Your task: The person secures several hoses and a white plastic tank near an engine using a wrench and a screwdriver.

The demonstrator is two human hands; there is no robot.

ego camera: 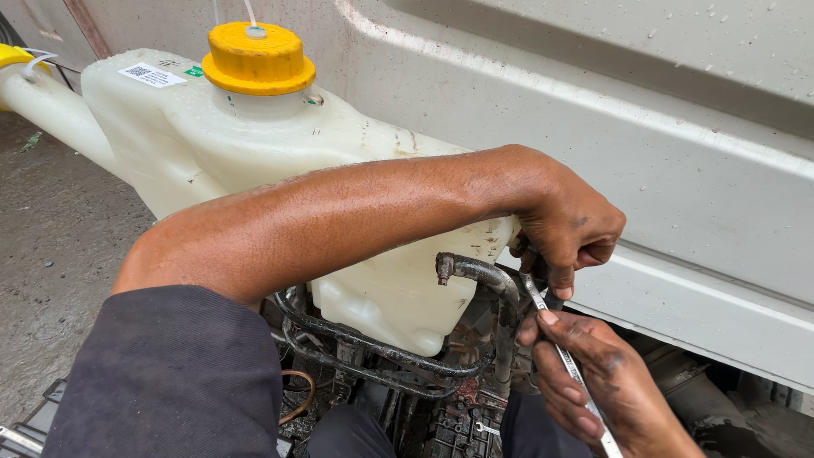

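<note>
The right hand [598,386] is closed around a thin metal wrench [566,360]. Just above it, the left hand [570,229] curls tightly, touching the wrench's top. Behind both sits a white tank [254,153] with a yellow cap [258,59]; I cannot tell what is inside.

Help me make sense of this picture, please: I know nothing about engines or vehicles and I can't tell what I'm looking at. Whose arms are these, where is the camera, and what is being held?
The camera sits on a person's head and looks down, so both arms are that person's own. The left hand reaches across and grips something dark at the lower edge of a pale vehicle body panel; what exactly it holds is hidden. The right hand holds a slim metal wrench pointing up towards that same spot. Behind the left forearm stands a whitish plastic fluid tank with a yellow screw cap. Below it run grimy black hoses and a bent metal pipe with an open end. The ground at left looks wet and dirty.
</note>
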